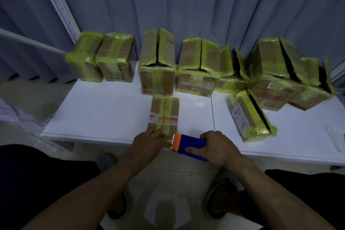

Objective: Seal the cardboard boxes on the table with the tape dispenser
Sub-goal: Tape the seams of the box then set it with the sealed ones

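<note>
Right hand (pixel 214 147) grips the blue-and-orange tape dispenser (pixel 190 144) at the near end of a small cardboard box (pixel 164 115); left hand (pixel 149 144) presses that end, fingers straight.

Both forearms (pixel 89 192) bare; dark cloth (pixel 37 177) covers the thighs; grey perforated clogs (pixel 106 160) on the feet.

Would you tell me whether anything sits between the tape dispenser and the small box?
Nothing visible does: the tape dispenser in the right hand is at the near end of the small box, beside the left hand.
</note>
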Available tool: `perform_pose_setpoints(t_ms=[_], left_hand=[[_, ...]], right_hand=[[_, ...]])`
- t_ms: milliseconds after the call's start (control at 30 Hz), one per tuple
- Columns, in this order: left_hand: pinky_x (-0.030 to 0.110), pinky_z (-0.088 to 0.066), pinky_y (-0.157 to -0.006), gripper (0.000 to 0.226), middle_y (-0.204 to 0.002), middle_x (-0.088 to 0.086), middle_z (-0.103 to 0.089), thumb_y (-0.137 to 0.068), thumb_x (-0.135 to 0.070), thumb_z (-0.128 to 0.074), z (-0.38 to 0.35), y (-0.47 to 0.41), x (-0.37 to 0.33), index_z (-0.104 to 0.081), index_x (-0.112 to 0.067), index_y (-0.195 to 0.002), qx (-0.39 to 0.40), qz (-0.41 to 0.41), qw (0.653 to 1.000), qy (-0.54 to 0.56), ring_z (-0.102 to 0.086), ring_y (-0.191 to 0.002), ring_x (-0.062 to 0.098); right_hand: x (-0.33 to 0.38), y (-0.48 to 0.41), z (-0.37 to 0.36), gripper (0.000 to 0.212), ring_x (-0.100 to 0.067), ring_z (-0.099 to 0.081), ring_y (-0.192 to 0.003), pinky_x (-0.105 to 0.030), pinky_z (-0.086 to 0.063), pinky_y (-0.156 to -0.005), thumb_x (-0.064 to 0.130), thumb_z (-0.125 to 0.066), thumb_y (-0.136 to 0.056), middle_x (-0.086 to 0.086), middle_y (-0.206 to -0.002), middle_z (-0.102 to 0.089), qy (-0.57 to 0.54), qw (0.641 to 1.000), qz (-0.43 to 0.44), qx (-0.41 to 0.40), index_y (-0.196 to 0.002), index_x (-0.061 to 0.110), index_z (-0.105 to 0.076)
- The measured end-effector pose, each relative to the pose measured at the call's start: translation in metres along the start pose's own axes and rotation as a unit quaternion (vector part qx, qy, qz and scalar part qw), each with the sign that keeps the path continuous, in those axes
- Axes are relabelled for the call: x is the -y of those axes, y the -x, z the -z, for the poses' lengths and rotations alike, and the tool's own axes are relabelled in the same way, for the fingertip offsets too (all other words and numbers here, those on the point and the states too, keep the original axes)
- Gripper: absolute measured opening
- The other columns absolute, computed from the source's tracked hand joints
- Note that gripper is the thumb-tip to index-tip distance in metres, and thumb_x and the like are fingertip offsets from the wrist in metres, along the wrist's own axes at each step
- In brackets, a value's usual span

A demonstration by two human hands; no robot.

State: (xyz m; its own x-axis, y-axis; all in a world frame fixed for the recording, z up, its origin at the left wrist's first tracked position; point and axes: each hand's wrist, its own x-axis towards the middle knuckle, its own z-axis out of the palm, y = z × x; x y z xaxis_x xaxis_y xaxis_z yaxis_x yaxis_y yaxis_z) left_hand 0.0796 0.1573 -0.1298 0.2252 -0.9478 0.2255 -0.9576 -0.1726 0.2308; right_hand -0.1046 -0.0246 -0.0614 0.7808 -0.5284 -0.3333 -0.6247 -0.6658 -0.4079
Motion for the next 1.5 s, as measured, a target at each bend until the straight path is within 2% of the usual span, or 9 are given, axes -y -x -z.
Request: perform_pose_setpoints(t_ms=[300,433,567,633,733,867,1067,1300,1500], left_hand=[[0.03,-0.057,-0.055,0.045,-0.099,-0.001,-0.072,-0.059,-0.014,-0.096,0.0,0.004,0.006,-0.077,-0.02,-0.1,-0.03,-0.007,0.999,-0.02,-0.069,-0.091,0.019],[0.031,-0.057,-0.076,0.05,-0.106,0.002,-0.069,-0.06,-0.001,-0.09,-0.01,0.004,0.005,-0.072,-0.017,-0.104,-0.022,-0.014,0.999,-0.018,-0.064,-0.099,0.021],[0.037,-0.051,-0.092,0.065,-0.109,0.003,-0.066,-0.064,0.001,-0.086,-0.013,0.005,-0.002,-0.067,-0.021,-0.122,0.002,-0.007,0.999,-0.039,-0.059,-0.103,0.023],[0.038,-0.052,-0.089,0.057,-0.107,0.002,-0.065,-0.07,-0.008,-0.085,-0.009,0.005,-0.005,-0.067,-0.023,-0.122,0.003,-0.006,1.0,-0.029,-0.058,-0.101,0.022],[0.035,-0.055,-0.077,0.037,-0.096,0.001,-0.067,-0.073,-0.025,-0.087,-0.003,0.001,-0.009,-0.072,-0.023,-0.107,-0.021,0.0,1.0,-0.02,-0.06,-0.091,0.021],[0.033,-0.056,-0.068,0.041,-0.092,0.002,-0.068,-0.062,-0.023,-0.094,-0.004,-0.003,-0.011,-0.074,-0.022,-0.098,-0.017,0.008,0.999,-0.047,-0.064,-0.089,0.023],[0.035,-0.058,-0.072,0.036,-0.096,0.002,-0.067,-0.067,-0.023,-0.092,0.001,-0.001,-0.007,-0.075,-0.023,-0.099,-0.007,0.011,0.999,-0.041,-0.063,-0.095,0.024],[0.032,-0.054,-0.069,0.024,-0.097,-0.001,-0.062,-0.078,-0.028,-0.084,-0.001,0.002,-0.004,-0.074,-0.024,-0.1,-0.026,0.021,0.999,-0.01,-0.057,-0.099,0.022],[0.031,-0.051,-0.087,0.033,-0.118,0.0,-0.065,-0.078,-0.03,-0.083,0.002,0.001,-0.005,-0.072,-0.023,-0.108,-0.025,0.007,1.0,0.004,-0.056,-0.111,0.021]], right_hand=[[-0.022,0.022,0.017,0.051,-0.003,-0.067,-0.061,-0.02,-0.047,-0.054,0.075,-0.075,-0.071,0.008,-0.065,-0.068,-0.072,0.997,-0.013,0.0,-0.075,0.025,-0.069],[-0.022,0.023,0.015,0.05,-0.003,-0.066,-0.064,-0.02,-0.047,-0.056,0.078,-0.073,-0.072,0.01,-0.068,-0.067,-0.052,0.999,-0.003,0.001,-0.075,0.028,-0.066],[-0.021,0.022,0.014,0.048,-0.003,-0.065,-0.067,-0.02,-0.046,-0.057,0.077,-0.072,-0.074,0.012,-0.071,-0.065,-0.032,0.999,0.006,-0.004,-0.079,0.03,-0.064],[-0.02,0.021,0.013,0.047,-0.002,-0.064,-0.068,-0.02,-0.046,-0.057,0.077,-0.072,-0.075,0.013,-0.071,-0.063,-0.015,1.0,0.011,-0.003,-0.081,0.031,-0.063],[-0.02,0.021,0.014,0.047,-0.003,-0.065,-0.068,-0.021,-0.048,-0.058,0.076,-0.072,-0.074,0.013,-0.072,-0.064,-0.018,1.0,0.01,0.002,-0.079,0.031,-0.062],[-0.023,0.026,0.012,0.051,-0.004,-0.067,-0.065,-0.025,-0.053,-0.057,0.079,-0.072,-0.071,0.009,-0.07,-0.068,-0.059,0.998,0.002,-0.004,-0.075,0.028,-0.066],[-0.031,0.039,0.015,0.052,-0.003,-0.068,-0.065,-0.026,-0.058,-0.06,0.076,-0.074,-0.071,0.009,-0.071,-0.071,-0.09,0.996,0.003,-0.003,-0.078,0.024,-0.071],[-0.048,0.041,0.011,0.053,-0.003,-0.067,-0.063,-0.019,-0.049,-0.055,0.078,-0.073,-0.07,0.01,-0.069,-0.068,-0.064,0.998,-0.019,-0.021,-0.076,0.026,-0.067],[-0.044,0.017,-0.002,0.056,-0.007,-0.066,-0.073,-0.024,-0.052,-0.06,0.078,-0.072,-0.073,0.009,-0.076,-0.065,-0.013,0.999,-0.038,-0.001,-0.085,0.024,-0.067]])
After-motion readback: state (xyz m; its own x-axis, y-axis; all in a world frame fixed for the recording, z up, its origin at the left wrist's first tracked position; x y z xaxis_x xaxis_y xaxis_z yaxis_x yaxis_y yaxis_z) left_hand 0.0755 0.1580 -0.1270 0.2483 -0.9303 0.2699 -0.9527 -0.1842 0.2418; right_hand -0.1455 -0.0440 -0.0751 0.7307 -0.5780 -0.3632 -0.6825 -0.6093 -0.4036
